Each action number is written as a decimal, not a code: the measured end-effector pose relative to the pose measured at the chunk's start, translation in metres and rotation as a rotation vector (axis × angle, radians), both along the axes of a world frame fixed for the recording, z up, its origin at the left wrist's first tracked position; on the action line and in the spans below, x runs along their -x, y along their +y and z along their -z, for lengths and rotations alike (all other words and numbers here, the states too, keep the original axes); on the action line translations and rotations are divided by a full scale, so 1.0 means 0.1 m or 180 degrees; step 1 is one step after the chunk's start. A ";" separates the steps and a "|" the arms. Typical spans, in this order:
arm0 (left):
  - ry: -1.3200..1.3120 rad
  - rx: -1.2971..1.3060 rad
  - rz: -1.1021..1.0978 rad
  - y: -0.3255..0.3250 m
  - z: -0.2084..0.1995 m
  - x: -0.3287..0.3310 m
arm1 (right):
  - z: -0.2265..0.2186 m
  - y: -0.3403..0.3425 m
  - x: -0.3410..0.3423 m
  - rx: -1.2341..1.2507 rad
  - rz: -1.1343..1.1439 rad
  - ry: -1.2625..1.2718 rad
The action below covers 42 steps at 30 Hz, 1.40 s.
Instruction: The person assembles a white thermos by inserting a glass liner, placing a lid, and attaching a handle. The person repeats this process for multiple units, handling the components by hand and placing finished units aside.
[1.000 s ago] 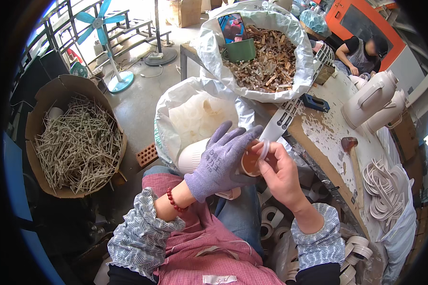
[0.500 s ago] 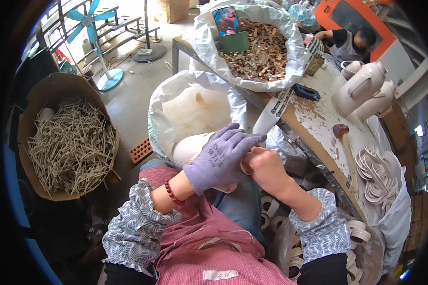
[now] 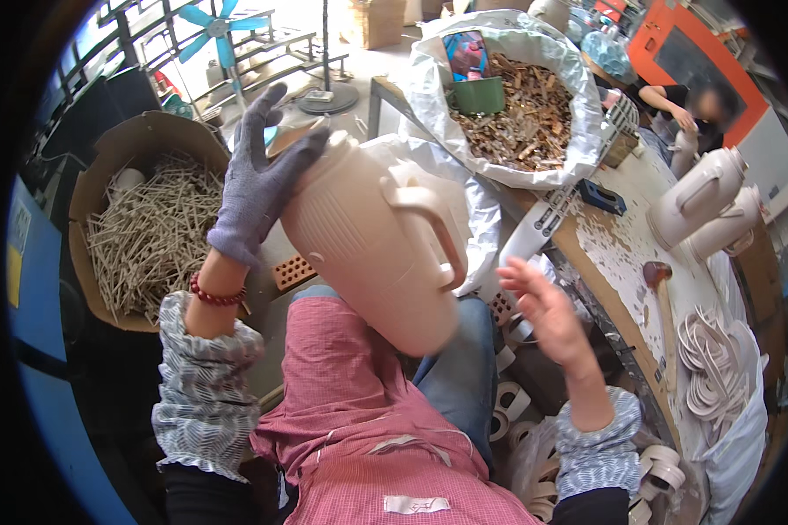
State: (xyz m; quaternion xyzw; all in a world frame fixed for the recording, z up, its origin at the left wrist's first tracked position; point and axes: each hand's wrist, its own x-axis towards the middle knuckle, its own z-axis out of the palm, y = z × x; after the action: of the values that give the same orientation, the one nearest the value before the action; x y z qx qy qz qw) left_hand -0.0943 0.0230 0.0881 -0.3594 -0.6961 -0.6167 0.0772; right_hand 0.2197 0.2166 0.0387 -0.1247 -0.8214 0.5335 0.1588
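Note:
A beige plastic jug shell (image 3: 372, 241) with a loop handle is tilted over my lap, its narrow top toward the upper left and its base near my knees. My left hand (image 3: 258, 179), in a grey-purple glove, grips it at the top end, the thumb against the rim and some fingers stretched past it. Part of that grip is hidden. Bare and slightly blurred, my right hand (image 3: 552, 315) is off the jug, to the right of its handle, fingers apart and holding nothing.
A carton (image 3: 105, 188) of thin plastic sticks stands left. Ahead are a white sack (image 3: 490, 210) and a larger sack (image 3: 429, 79) of brown scraps. The workbench (image 3: 587, 236) on the right bears finished-looking jugs (image 3: 696, 197), a mallet (image 3: 661, 289) and pale strips (image 3: 714, 359). A co-worker (image 3: 692, 109) sits beyond.
Both hands were together at the jug's end; now they have parted, left hand up and left, right hand to the right. The jug has swung up into full view, handle showing.

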 end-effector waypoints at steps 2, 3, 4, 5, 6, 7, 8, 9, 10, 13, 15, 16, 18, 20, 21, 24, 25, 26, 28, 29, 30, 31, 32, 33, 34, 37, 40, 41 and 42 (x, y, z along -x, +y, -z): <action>-0.0838 0.0678 0.0493 -0.32 0.50 0.44 | 0.17 -0.19 0.16 -0.0388 -0.0274 -0.0189; 0.1021 0.1738 0.0263 -0.57 0.82 0.47 | 0.27 -0.26 0.25 -0.0595 -0.0346 -0.0365; 0.2024 0.2782 0.0614 -1.00 1.32 0.71 | 0.36 -0.36 0.37 -0.0779 -0.0469 -0.0512; 0.1988 0.2631 0.1255 -1.19 1.43 0.56 | 0.47 -0.42 0.44 -0.0298 -0.0493 -0.0618; 0.1104 0.2808 0.1618 -1.45 1.54 0.46 | 0.62 -0.44 0.48 0.0102 -0.0556 -0.0938; 0.0658 0.2818 0.1727 -1.54 1.40 0.28 | 0.81 -0.44 0.48 -0.0120 -0.0651 -0.0892; -0.2121 0.3119 0.1092 -1.46 1.22 0.15 | 1.01 -0.43 0.48 -0.0376 -0.0725 -0.0860; -0.2058 0.2825 0.1114 -1.56 1.29 0.14 | 1.23 -0.44 0.50 -0.0142 -0.0802 -0.0889; -0.1996 0.2535 0.1117 -1.68 1.34 0.13 | 1.36 -0.48 0.55 0.0054 -0.0816 -0.0941; 0.0131 0.2439 0.0678 -1.36 1.02 0.00 | 1.57 -0.55 0.70 0.0063 -0.0577 -0.1325; 0.0809 0.2477 0.0942 -1.03 0.76 -0.11 | 1.47 -0.62 0.71 -0.0324 -0.0716 -0.1323; 0.1109 0.2592 0.1182 -0.88 0.64 -0.22 | 1.41 -0.62 0.71 -0.0446 -0.0815 -0.1333; 0.1444 0.2744 0.1201 -0.66 0.63 -0.50 | 0.90 -0.41 0.85 -0.0418 -0.1638 -0.1089; 0.1093 0.3789 0.1818 -0.52 0.78 -0.59 | 0.47 -0.06 0.99 -0.0604 -0.0374 -0.0606; 0.0875 0.3686 0.1914 -0.51 0.76 -0.62 | 0.31 0.30 1.06 -0.0433 0.0024 -0.0019; 0.0602 0.3126 0.1707 -0.78 0.83 -0.57 | -0.03 1.36 1.22 -0.2468 0.1372 0.0331; 0.0362 0.2959 0.1574 -0.86 0.84 -0.53 | 0.01 1.71 1.28 -0.2796 0.1447 0.0148; 0.0110 0.2524 0.1234 -0.98 0.92 -0.51 | 0.05 1.94 1.38 -0.3100 0.1485 -0.0027; -0.0487 0.2326 0.0991 -1.21 1.08 -0.41 | 0.13 2.13 1.54 -0.3599 0.1627 -0.0398; -0.1023 0.2153 0.1018 -1.22 1.08 -0.41 | 0.16 2.19 1.61 -0.3862 0.1671 -0.0600; -0.1554 0.1964 0.1039 -1.21 1.07 -0.41 | 0.16 2.26 1.65 -0.3737 0.1673 -0.0792; -0.1692 0.1978 0.1187 -1.19 1.07 -0.38 | 0.17 2.28 1.67 -0.3888 0.1585 -0.0795; -0.1654 0.2074 0.1381 -1.12 1.07 -0.36 | 0.16 2.30 1.67 -0.4041 0.1500 -0.0794; -0.1613 0.2163 0.1581 -0.99 1.06 -0.38 | 0.19 2.36 1.67 -0.4015 0.1409 -0.0751; -0.1557 0.2240 0.1814 -0.83 1.05 -0.40 | 0.20 2.41 1.60 -0.3945 0.1385 -0.0690; -0.1018 0.3082 0.2589 -0.31 0.95 -0.60 | 0.16 2.37 1.61 -0.4009 0.1497 -0.0556; -0.0603 0.3397 0.3168 -0.04 1.27 -0.75 | 0.11 2.28 1.67 -0.4236 0.1457 0.0348; -0.1324 0.3042 0.3322 0.00 1.40 -0.73 | 0.05 2.19 1.64 -0.3644 0.1461 0.0140; -0.2034 0.2861 0.3388 0.03 1.25 -0.69 | 0.06 2.05 1.57 -0.3007 0.1450 -0.0092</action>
State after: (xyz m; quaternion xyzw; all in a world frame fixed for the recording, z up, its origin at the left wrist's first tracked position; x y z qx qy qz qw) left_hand -0.0257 0.0256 -0.0367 -0.4473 -0.6015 -0.3023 -0.5888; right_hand 0.0622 0.4212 0.0329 -0.2223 -0.9266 0.0551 0.2983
